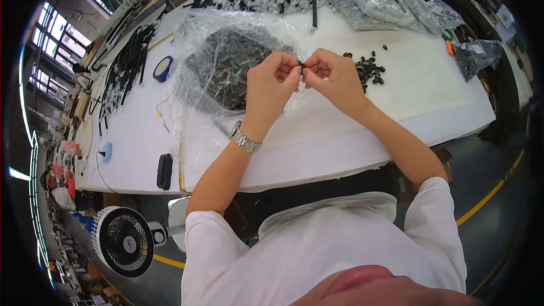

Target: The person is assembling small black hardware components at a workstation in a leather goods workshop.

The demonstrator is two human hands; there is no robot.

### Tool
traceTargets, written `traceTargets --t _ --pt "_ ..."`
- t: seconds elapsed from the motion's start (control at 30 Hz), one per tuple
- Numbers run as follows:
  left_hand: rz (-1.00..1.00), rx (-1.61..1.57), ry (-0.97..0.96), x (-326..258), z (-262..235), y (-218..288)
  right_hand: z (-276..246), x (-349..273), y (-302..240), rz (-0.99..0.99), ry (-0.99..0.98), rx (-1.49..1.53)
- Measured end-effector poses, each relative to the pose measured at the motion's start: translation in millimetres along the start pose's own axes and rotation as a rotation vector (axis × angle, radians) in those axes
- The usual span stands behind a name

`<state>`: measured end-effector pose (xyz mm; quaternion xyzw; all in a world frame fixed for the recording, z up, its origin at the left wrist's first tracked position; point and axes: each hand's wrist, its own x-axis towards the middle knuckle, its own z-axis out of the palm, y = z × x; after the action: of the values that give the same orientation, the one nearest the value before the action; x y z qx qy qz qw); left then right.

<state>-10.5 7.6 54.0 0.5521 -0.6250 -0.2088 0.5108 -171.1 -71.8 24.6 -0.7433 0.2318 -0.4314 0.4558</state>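
Above the white table (340, 130), the left hand (272, 85) and right hand (334, 76) meet fingertip to fingertip, pinching a tiny black plastic part (302, 66) between them. A crumpled clear plastic bag of dark pieces (226, 68) lies just behind the left hand; loose small black parts (368, 71) lie scattered beside the right.

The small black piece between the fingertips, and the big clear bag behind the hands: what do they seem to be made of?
The small black piece, pinched by the left hand and right hand, looks like matte moulded plastic or rubber; it is too small to be sure. The big clear bag looks like thin glossy plastic film: it crinkles, shines, and dark contents show through.
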Motion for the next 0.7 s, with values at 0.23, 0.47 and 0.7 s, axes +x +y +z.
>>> traceTargets --t 0.23,0.47,0.7 --pt "-0.05 -0.126 0.131 -8.3 7.0 -2.1 10.7 -7.3 -6.2 -0.16 0.045 -0.153" --pt "0.026 0.032 0.145 -4.5 6.3 -1.4 8.3 -1.2 -3.8 -0.046 0.021 0.03" --pt "-0.033 -0.104 0.154 -0.8 4.3 -13.8 9.1 -0.4 -3.7 0.045 0.006 0.128"
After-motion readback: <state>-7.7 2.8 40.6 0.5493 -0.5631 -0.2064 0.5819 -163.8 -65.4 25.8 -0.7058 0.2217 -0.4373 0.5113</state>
